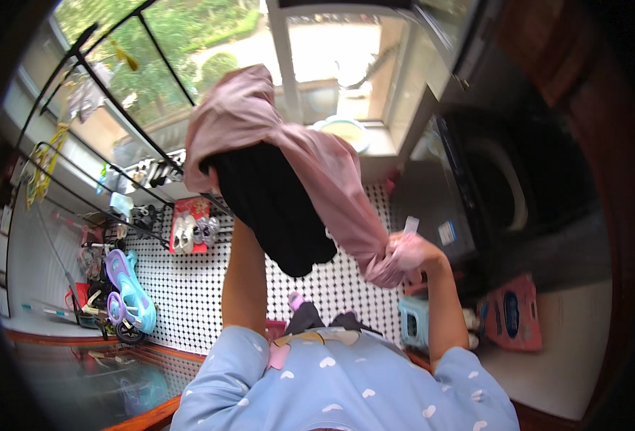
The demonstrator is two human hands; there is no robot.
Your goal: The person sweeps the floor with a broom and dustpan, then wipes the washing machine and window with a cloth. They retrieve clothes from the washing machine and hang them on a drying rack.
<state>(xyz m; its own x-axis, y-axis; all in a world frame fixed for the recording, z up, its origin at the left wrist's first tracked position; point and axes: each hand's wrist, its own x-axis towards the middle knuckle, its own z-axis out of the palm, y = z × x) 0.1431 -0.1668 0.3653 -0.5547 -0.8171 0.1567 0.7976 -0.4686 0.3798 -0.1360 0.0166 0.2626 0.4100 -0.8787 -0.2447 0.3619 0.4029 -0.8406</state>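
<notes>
A dusty-pink garment [322, 167] stretches in the air before me, with a white tag near its lower right end. Black cloth [269, 210] hangs from its opening on the left; whether this is a lining or a separate piece I cannot tell. My right hand [417, 252] grips the bunched right end of the garment. My left forearm passes up behind the black cloth, and only a sliver of my left hand [213, 180] shows at the garment's opening. Its fingers are hidden by the cloth.
A black metal drying rack [118, 113] stands at left, with yellow hangers [50, 156]. Shoes [185, 234] sit on a red mat; a ride-on toy car [134, 296] is nearby. At right are a dark front-loading machine [490, 183], a blue stool [413, 320] and a pink package [514, 315].
</notes>
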